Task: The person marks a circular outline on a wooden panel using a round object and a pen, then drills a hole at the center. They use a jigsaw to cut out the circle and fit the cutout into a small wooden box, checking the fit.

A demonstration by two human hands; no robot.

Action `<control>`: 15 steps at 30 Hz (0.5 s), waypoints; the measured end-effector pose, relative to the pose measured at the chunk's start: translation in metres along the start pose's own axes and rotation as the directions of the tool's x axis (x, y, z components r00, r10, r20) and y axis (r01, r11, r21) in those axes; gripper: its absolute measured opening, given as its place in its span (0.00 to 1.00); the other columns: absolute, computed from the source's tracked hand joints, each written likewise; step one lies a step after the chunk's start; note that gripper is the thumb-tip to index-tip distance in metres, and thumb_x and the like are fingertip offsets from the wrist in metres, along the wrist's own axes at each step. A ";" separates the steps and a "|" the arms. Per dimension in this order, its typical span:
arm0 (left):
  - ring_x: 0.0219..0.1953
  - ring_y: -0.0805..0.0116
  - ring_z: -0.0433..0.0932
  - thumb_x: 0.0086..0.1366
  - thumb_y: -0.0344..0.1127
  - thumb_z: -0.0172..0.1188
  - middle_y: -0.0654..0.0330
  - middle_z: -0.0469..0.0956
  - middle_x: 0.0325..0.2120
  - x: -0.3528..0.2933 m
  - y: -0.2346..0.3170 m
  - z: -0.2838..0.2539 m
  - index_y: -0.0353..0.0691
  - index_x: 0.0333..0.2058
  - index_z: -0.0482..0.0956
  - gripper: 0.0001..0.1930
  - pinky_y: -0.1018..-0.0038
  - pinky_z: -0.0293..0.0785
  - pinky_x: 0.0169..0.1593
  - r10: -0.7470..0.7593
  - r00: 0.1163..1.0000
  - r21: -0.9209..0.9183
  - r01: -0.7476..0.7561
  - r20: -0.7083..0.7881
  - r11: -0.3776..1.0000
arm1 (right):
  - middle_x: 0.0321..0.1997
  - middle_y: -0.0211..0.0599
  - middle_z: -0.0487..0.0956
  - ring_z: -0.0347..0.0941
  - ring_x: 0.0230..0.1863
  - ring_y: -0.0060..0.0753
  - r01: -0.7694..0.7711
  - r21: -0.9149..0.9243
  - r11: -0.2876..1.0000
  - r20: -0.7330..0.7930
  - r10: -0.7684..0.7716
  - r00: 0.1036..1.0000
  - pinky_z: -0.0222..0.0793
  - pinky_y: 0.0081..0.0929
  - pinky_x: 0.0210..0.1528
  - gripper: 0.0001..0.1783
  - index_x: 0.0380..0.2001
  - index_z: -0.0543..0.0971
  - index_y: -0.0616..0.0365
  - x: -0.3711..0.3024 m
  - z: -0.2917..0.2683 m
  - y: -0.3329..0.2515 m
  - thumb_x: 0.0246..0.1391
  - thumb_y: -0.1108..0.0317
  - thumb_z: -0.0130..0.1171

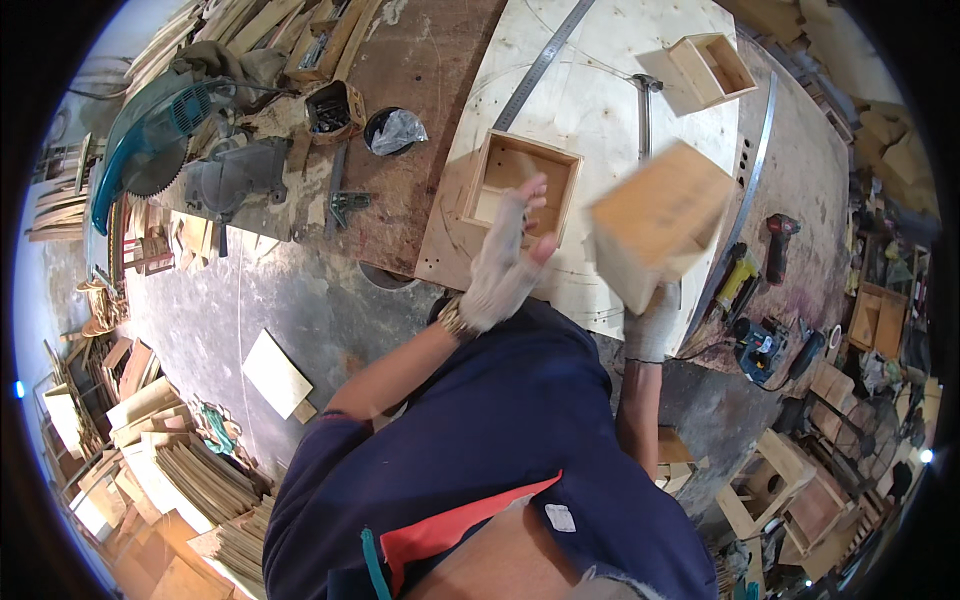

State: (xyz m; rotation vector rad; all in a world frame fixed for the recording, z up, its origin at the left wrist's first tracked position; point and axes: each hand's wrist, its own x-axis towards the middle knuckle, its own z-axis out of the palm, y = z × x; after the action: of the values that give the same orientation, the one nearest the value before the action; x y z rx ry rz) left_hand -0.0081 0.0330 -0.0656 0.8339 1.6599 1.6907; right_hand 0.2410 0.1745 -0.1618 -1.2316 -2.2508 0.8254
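Observation:
My left hand [508, 265], in a pale fingerless glove, is raised with its fingers apart and holds nothing. Just beyond it an open wooden box [575, 185] lies on a light plywood sheet [600, 90]; the hand covers part of that box's near side. My right hand [652, 325], gloved as well, grips a second wooden box [665, 205], tilted and lifted over the plywood. Motion blurs this box, and it hides most of the right hand's fingers. A smaller open wooden box [705, 72] rests at the sheet's far right.
A steel ruler [545, 70] and a clamp-like metal bar [645, 115] lie on the plywood. To the right are a red-black drill [779, 250], a yellow tool [737, 280] and a blue corded power tool [760, 345]. A mitre saw [160, 150] stands at far left.

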 end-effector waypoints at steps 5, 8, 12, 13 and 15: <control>0.44 0.42 0.84 0.63 0.56 0.64 0.40 0.83 0.39 0.058 -0.051 0.042 0.36 0.52 0.69 0.31 0.48 0.79 0.47 -0.452 0.892 0.815 0.252 0.014 0.522 | 0.58 0.44 0.80 0.81 0.55 0.41 -0.263 0.963 0.059 0.165 0.641 0.750 0.83 0.34 0.51 0.17 0.54 0.77 0.61 0.017 -0.052 -0.012 0.70 0.65 0.46; 0.38 0.35 0.84 0.62 0.47 0.63 0.39 0.83 0.35 0.061 -0.087 0.052 0.37 0.47 0.68 0.23 0.44 0.79 0.43 -0.391 0.919 0.796 0.201 0.049 0.571 | 0.57 0.44 0.80 0.82 0.54 0.40 -0.249 0.946 0.206 0.031 0.709 0.705 0.84 0.34 0.48 0.20 0.57 0.74 0.62 0.008 -0.075 0.015 0.71 0.62 0.45; 0.41 0.39 0.83 0.63 0.39 0.64 0.37 0.81 0.35 0.064 -0.027 0.014 0.36 0.47 0.69 0.19 0.48 0.78 0.47 -0.300 0.954 0.498 0.260 0.001 0.827 | 0.57 0.42 0.81 0.82 0.52 0.41 -0.272 0.906 0.325 -0.045 0.712 0.701 0.84 0.37 0.47 0.23 0.62 0.73 0.57 -0.018 -0.089 0.046 0.72 0.57 0.45; 0.40 0.47 0.82 0.65 0.37 0.63 0.43 0.80 0.34 0.063 -0.057 -0.010 0.36 0.52 0.72 0.19 0.57 0.79 0.48 -0.127 0.991 0.277 0.130 -0.031 0.952 | 0.57 0.42 0.80 0.81 0.54 0.42 -0.275 0.908 0.315 -0.021 0.691 0.722 0.84 0.38 0.48 0.21 0.59 0.73 0.58 -0.014 -0.091 0.039 0.71 0.60 0.45; 0.41 0.54 0.82 0.69 0.36 0.61 0.46 0.81 0.36 0.060 -0.075 -0.033 0.35 0.55 0.74 0.19 0.63 0.78 0.49 -0.332 0.937 -0.183 0.309 -0.109 0.933 | 0.51 0.40 0.79 0.80 0.51 0.37 -0.211 0.916 0.342 -0.071 0.655 0.752 0.82 0.37 0.47 0.17 0.51 0.76 0.60 -0.019 -0.085 0.046 0.65 0.63 0.49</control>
State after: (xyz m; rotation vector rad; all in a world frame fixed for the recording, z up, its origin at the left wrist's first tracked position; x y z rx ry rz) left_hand -0.0704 0.0618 -0.1399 0.3485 1.6183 1.6522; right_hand 0.3308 0.2019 -0.1336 -1.2821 -0.7775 1.4737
